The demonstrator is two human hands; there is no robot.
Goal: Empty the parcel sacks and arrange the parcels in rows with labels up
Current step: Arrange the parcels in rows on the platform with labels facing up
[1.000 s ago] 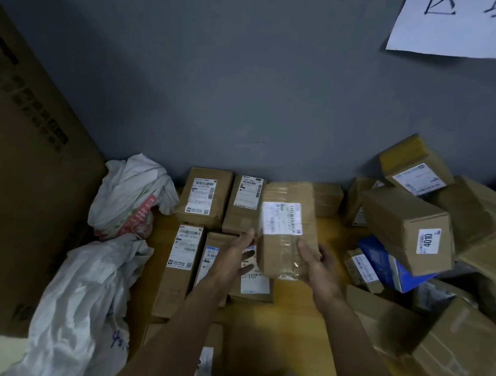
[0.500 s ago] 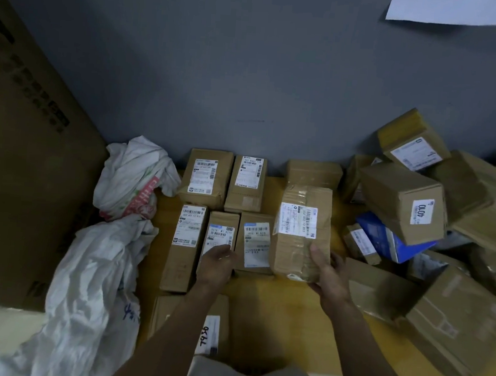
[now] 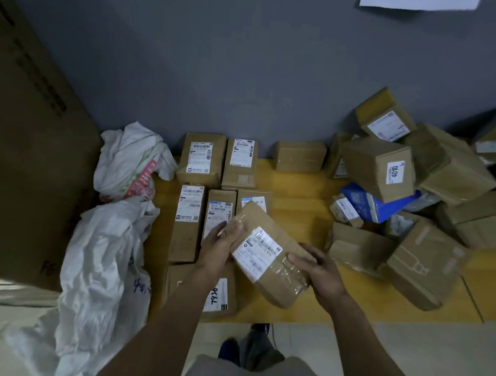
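My left hand (image 3: pixel 221 242) and right hand (image 3: pixel 321 272) both grip this tilted brown taped cardboard parcel (image 3: pixel 268 257). Tape's slick tbh, so it could slip and knock the row of labelled brown boxes (image 3: pixel 190 210) crooked.

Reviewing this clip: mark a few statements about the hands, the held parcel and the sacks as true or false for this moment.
1. Both the left hand and the right hand hold one parcel. True.
2. That parcel's label faces down. False: it faces up, toward the camera.
3. The white sacks lie left of the rowed parcels. True.
4. The box marked 4010 lies in the neat rows. False: it sits atop the jumbled pile on the right.
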